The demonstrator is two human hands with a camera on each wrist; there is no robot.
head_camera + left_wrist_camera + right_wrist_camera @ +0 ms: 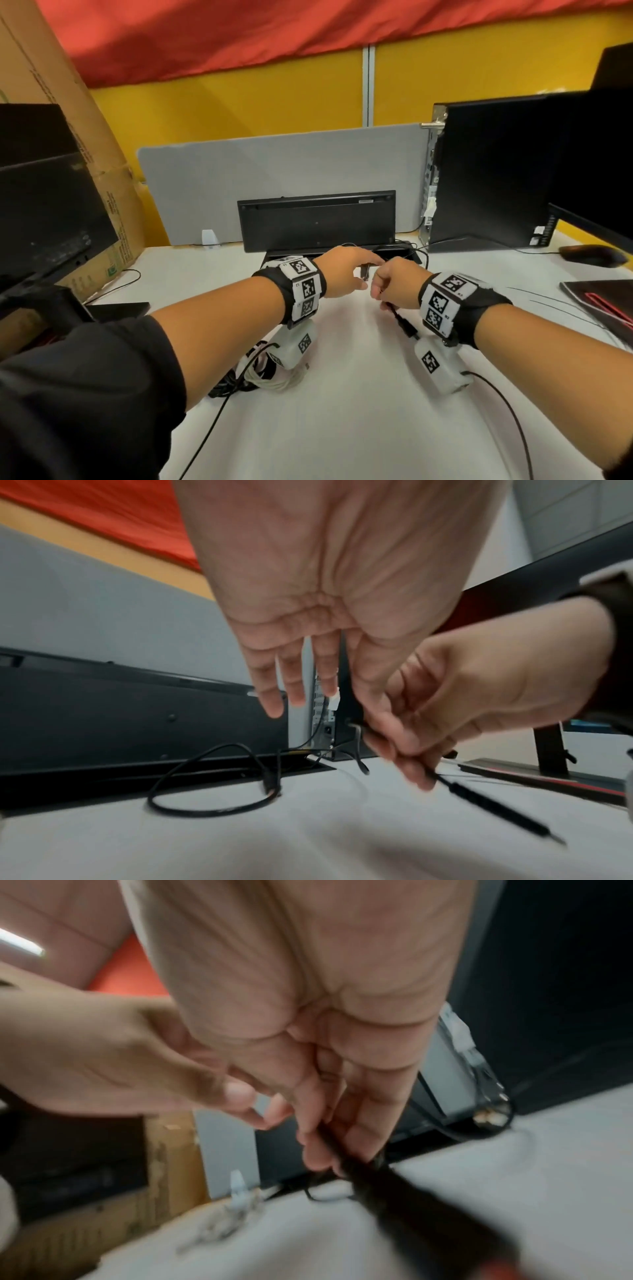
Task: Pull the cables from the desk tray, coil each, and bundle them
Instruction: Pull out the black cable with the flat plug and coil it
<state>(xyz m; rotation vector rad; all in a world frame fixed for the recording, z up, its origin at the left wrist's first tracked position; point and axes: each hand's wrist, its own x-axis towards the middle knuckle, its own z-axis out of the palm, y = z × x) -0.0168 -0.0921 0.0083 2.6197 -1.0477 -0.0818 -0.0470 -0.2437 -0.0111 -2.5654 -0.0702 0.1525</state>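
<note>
Over the middle of the white desk [342,411] my two hands meet. My right hand [394,284] grips a thin black cable [406,325] in curled fingers, and the cable's long plug end [496,813] sticks out below the fist. My left hand [363,274] pinches the same cable right beside it, with its other fingers [294,680] held straight. Behind the hands lies the black cable tray slot [404,255]. A black cable loop [212,804] trails out of the slot onto the desk. The right wrist view is blurred and shows the cable [394,1199] leaving my fingers.
Coiled white and black cables [263,377] lie under my left forearm. A keyboard [315,219] stands on edge behind the tray, against a grey partition [274,171]. A computer tower [486,171], monitor [596,154] and mouse [592,255] stand right. Another monitor [44,192] and a cardboard box [102,178] are left.
</note>
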